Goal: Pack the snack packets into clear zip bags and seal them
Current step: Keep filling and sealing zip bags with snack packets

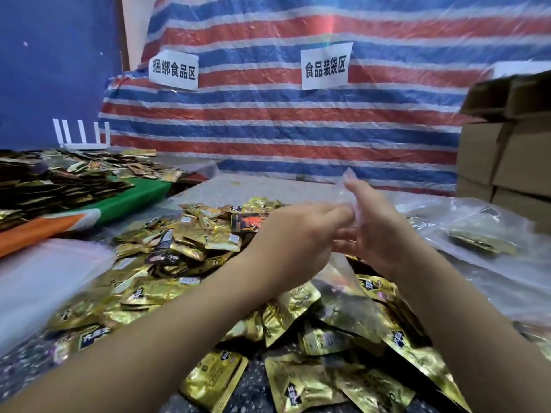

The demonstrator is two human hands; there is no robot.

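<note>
A big heap of gold and black snack packets covers the table in front of me. Above it I hold an empty clear zip bag between both hands. My left hand pinches the bag near its top with fingertips pointing right. My right hand grips the same upper part from the other side, fingers pointing up and left. The bag's lower part hangs down over the packets and its top corner sticks up past my right fingers. I cannot tell whether the bag's mouth is parted.
A filled clear bag of packets lies at the right on plastic sheeting. Cardboard boxes stack at the far right. A second heap of packets lies at the left on green and orange cloth. A stack of clear bags sits at the near left.
</note>
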